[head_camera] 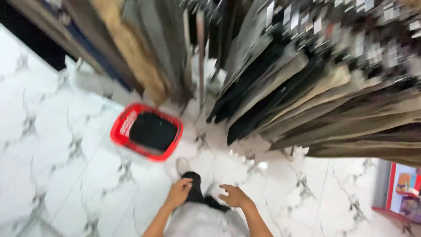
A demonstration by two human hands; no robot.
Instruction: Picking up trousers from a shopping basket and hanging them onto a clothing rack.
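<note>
Head view, looking steeply down. At lower centre the left hand [179, 193] reaches forward from a bare forearm that enters at the bottom edge; its fingers are curled together, knuckles up, resting against a dark garment [194, 192] worn on the leg, though whether they pinch the cloth cannot be told because of blur. Just right of it the right hand [234, 196] is held palm down with fingers loosely spread and slightly bent, holding nothing, near the same garment. A pale shoe [182, 166] shows just above the hands. A red basket [147, 131] with a dark load stands on the white marble-patterned floor [52, 153] at centre left, apart from both hands. Racks of hanging trousers [315, 101] fill the upper right; more garments [131, 48] hang at upper left.
</note>
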